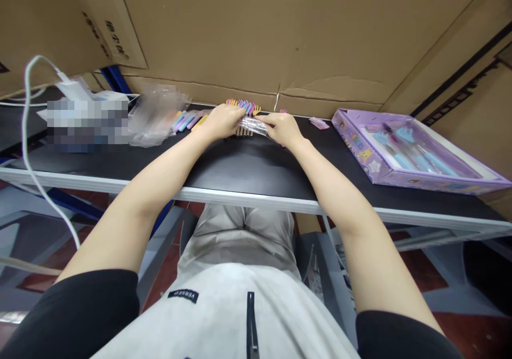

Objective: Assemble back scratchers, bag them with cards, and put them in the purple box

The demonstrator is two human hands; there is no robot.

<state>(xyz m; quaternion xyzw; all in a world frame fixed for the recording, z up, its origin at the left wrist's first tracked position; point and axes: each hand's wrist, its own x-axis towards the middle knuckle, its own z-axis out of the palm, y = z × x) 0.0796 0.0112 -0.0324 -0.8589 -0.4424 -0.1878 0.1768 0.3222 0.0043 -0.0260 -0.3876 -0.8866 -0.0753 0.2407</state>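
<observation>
My left hand point(222, 121) and my right hand point(282, 127) meet at the far edge of the black table point(248, 167). Between them is a clear plastic sleeve point(253, 126); both hands have fingers closed on its ends. Under and behind the sleeve lies a row of colourful small forks or pens point(242, 108) with orange, pink and blue tops and dark shafts. A few loose pastel pens point(188, 120) lie just left of my left hand.
A pile of clear plastic bags point(157, 114) sits at the left. A purple boxed toy set point(408, 150) lies at the right, with a small pink packet point(319, 122) beside it. Cardboard walls point(280, 33) stand behind. A white cable point(30, 135) hangs at the left.
</observation>
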